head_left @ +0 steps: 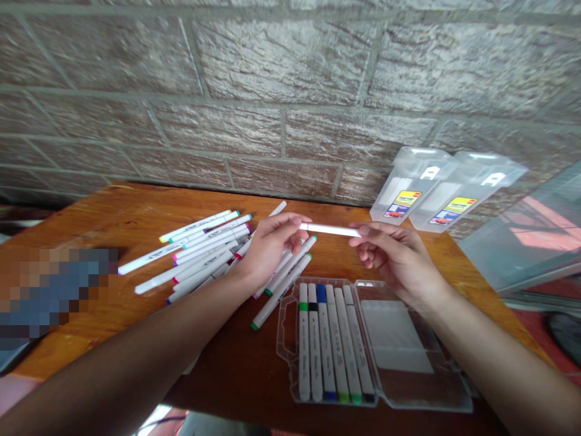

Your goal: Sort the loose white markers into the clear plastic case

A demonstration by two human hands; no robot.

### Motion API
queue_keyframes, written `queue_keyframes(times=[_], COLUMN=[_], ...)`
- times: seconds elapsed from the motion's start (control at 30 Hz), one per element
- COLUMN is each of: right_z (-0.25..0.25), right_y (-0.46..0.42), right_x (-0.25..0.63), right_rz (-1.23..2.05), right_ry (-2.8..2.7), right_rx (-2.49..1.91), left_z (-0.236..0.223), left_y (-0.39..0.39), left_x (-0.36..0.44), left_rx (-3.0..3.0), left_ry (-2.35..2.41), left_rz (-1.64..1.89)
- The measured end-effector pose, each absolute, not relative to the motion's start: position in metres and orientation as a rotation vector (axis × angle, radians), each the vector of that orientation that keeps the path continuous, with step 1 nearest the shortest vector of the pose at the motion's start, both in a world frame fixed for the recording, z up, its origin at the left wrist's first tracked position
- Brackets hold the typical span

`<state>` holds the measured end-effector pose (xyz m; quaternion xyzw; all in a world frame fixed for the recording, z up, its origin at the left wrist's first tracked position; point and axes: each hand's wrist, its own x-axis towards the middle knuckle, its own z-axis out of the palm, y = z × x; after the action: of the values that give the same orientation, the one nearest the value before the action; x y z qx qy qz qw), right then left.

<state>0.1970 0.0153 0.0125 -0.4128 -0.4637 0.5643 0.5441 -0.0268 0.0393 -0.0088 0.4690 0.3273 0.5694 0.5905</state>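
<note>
A white marker (pixel 331 230) is held level above the table, pinched at both ends. My left hand (pixel 275 242) grips its left end and my right hand (pixel 390 248) its right end, fingers closed on each side. Below them lies an open clear plastic case (pixel 287 339) with several white markers (pixel 329 345) side by side in its left half; their bands and tips are green, black and blue. The case's lid (pixel 399 339) is folded out to the right under my right forearm. Loose markers (pixel 204 254) are heaped beside and partly behind my left hand.
Two clear plastic cases (pixel 413 188) with yellow and blue labels stand upright at the back right, against the brick wall (pixel 281 133). A pixelated patch (pixel 54 297) covers something at the table's left. A glass pane (pixel 535 236) stands beyond the right edge of the wooden table (pixel 131 212).
</note>
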Motion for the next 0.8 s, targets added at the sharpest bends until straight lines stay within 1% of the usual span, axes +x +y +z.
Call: queue_keyframes(times=[0.8], right_z=[0.0194], right_y=[0.0124], right_x=[0.1943], right_rz=[1.349], right_ry=[-1.067], right_rx=[-1.0], left_z=[-0.0084], left_y=[0.0392], left_x=[-0.027], left_rx=[1.065], left_ry=[0.769], left_rz=[1.323])
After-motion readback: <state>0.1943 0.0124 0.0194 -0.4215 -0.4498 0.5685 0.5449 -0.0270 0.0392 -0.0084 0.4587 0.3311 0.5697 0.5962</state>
